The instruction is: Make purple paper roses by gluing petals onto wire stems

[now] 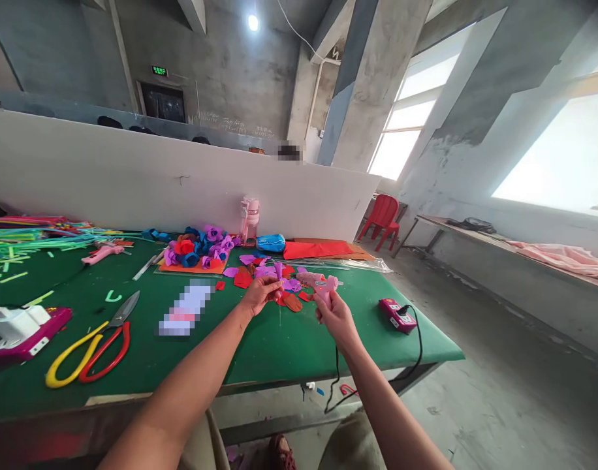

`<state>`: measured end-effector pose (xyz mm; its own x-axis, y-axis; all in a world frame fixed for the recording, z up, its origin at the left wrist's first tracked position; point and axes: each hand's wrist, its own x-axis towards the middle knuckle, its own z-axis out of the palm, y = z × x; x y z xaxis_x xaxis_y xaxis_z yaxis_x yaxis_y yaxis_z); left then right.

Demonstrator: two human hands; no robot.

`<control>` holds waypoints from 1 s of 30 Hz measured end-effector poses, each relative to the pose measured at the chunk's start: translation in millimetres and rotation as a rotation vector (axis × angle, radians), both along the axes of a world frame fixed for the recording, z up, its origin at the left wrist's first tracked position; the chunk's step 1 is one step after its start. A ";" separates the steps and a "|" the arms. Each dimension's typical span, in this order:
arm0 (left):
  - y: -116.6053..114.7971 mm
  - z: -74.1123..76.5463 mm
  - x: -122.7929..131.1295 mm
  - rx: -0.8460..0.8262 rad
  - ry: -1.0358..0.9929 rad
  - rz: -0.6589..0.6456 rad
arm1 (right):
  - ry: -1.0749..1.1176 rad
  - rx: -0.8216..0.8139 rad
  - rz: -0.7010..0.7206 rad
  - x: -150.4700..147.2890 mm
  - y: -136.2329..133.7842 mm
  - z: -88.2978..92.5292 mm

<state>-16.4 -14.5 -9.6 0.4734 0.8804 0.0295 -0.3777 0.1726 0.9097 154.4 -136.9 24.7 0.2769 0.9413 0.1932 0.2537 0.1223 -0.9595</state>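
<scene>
My left hand [262,295] pinches a small purple paper flower [278,269], with a thin wire stem pointing down below the fingers. To its right, my right hand [335,314] is wrapped round the handle of a pink hot glue gun [325,287]. The gun's nozzle points left toward the flower, apart from it. Beneath and behind both hands lie loose purple, red and brown paper petals [293,301]. A pile of finished-looking purple, blue and red paper flowers [201,247] rests on an orange sheet at the back.
Scissors [100,346] lie at the left, near a power strip [29,336]. Another pink glue gun [103,253] sits by green strips [49,243]. A magenta socket block [397,316] with a black cord is at the right. A pink bottle [250,220] stands before the white partition [181,176].
</scene>
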 end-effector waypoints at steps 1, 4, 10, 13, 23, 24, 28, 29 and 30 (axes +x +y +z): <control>-0.3 0.3 0.2 0.010 0.011 0.001 | -0.068 0.008 -0.016 -0.9 1.4 0.3; -1.4 1.0 1.5 0.039 0.035 0.001 | -0.218 0.021 -0.037 -3.8 3.9 0.7; -1.1 -0.9 3.4 0.050 0.031 -0.010 | -0.389 0.048 -0.057 -7.6 4.9 2.4; -0.2 -2.2 3.9 0.042 0.034 -0.005 | -0.468 0.060 -0.064 -8.5 3.9 5.9; -1.5 0.0 3.3 0.034 0.044 0.000 | -0.601 0.114 -0.088 -9.8 1.9 9.0; -1.5 -0.1 3.3 0.037 0.044 0.000 | -0.605 0.113 -0.090 -10.0 2.1 8.8; -1.4 -0.7 3.5 0.043 0.041 -0.004 | -0.621 0.113 -0.101 -11.3 2.8 8.4; -1.5 -0.8 3.5 0.045 0.039 -0.003 | -0.627 0.111 -0.103 -11.6 3.0 8.4; -1.6 -0.8 3.6 0.047 0.038 -0.004 | -0.633 0.111 -0.103 -11.9 3.1 8.4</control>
<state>-12.9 -16.1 -10.4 0.4785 0.8765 0.0527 -0.3422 0.1308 0.9305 142.5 -133.8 33.1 0.1657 0.8809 0.4433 0.7818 0.1567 -0.6035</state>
